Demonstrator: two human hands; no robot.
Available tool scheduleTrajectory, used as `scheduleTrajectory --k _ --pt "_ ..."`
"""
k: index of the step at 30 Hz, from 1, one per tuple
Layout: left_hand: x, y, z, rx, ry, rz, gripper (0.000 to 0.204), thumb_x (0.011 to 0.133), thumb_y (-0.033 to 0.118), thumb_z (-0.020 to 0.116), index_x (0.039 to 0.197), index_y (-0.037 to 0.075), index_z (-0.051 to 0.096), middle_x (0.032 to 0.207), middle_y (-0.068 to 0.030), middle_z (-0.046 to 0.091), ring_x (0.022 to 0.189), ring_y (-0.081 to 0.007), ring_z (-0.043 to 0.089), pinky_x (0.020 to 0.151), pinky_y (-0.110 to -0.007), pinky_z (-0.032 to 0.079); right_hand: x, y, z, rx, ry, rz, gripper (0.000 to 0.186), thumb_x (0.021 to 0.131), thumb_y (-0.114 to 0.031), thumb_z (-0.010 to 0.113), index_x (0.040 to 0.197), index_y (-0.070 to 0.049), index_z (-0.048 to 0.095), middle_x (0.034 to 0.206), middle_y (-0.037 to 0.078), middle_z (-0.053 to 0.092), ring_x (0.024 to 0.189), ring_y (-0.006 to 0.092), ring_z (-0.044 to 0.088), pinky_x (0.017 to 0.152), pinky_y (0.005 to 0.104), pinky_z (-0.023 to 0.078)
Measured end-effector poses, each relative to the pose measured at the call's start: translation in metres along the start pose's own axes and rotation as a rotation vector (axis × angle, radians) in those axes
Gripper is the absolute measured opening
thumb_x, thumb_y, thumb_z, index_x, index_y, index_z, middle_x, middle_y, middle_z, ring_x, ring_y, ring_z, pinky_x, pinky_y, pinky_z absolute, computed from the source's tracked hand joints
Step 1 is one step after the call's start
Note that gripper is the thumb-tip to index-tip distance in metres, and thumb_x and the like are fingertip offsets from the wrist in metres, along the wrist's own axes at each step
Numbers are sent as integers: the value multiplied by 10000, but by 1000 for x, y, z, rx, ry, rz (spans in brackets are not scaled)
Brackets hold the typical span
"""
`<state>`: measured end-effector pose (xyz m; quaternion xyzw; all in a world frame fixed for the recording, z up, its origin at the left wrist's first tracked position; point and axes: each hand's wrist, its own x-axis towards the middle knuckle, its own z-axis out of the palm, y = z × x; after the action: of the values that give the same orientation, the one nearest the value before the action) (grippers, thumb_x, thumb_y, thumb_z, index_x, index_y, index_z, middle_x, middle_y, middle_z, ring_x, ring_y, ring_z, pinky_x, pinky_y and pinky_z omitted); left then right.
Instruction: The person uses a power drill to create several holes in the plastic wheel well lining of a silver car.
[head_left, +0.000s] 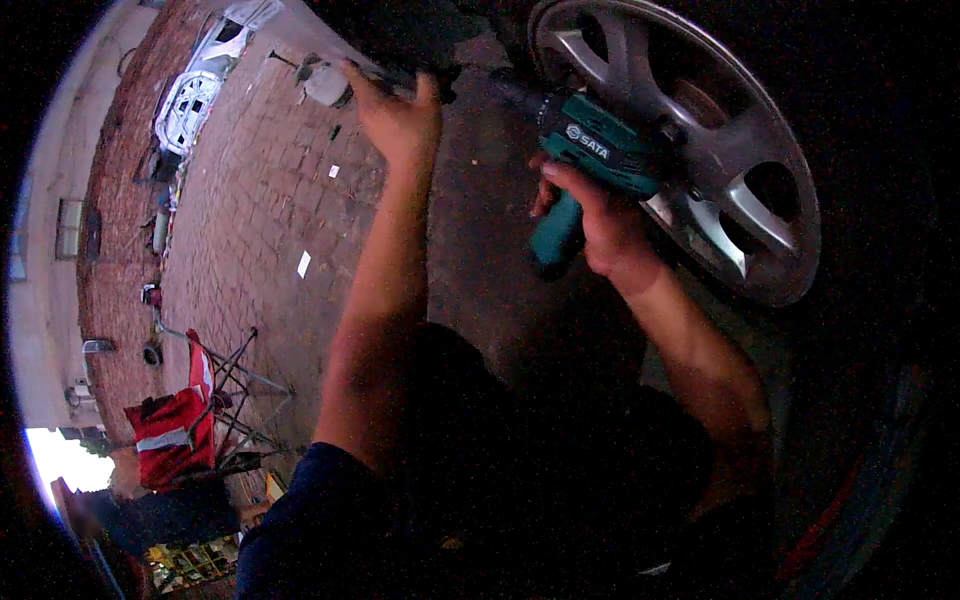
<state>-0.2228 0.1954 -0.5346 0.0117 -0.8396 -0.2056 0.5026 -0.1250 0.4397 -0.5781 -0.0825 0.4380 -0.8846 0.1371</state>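
Observation:
My right hand (600,215) is wrapped around the grip of a green and black cordless drill (605,140). The drill's nose points left, into the dark gap beside the car's silver alloy wheel (740,210), and its tip is lost in shadow. Part of the wheel is behind the drill body. Further left, my left hand (400,125) reaches up to the lower edge of a grey car body panel (320,40). Its thumb and a finger grip that edge a little apart; the other fingers are hidden.
Brick paving (270,210) stretches to the left, with white scraps of paper (304,264) on it. A red folding chair (175,435) stands at the lower left. A pale round object (326,86) lies beyond my left hand. A silver car part (190,105) rests by the wall.

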Motion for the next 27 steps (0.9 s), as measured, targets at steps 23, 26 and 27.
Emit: scheduleTrajectory --k 23,26,27 --pt "-11 0 50 -88 195 -105 856 989 372 566 1553 -74 102 1443 -376 295 1317 -526 349 1132 -539 259 -6 -9 -9 -53 -66 81 328 896 -259 639 1100 -3 617 736 60 580 711 177 603 715 345 518" --pt "-8 -7 36 -75 116 24 799 1020 361 515 1547 -82 110 1484 -375 256 1366 -519 312 1158 -532 228 -4 -6 -6 -28 -60 92 312 911 -254 638 1108 -11 618 747 44 581 722 167 604 725 340 517" --pt "-8 -9 31 -107 80 12 800 1018 341 536 1548 -78 107 1499 -369 247 1389 -491 305 1167 -516 224 -4 -6 -3 -10 -51 89 302 919 -250 636 1110 -17 620 753 36 582 729 161 605 730 339 517"
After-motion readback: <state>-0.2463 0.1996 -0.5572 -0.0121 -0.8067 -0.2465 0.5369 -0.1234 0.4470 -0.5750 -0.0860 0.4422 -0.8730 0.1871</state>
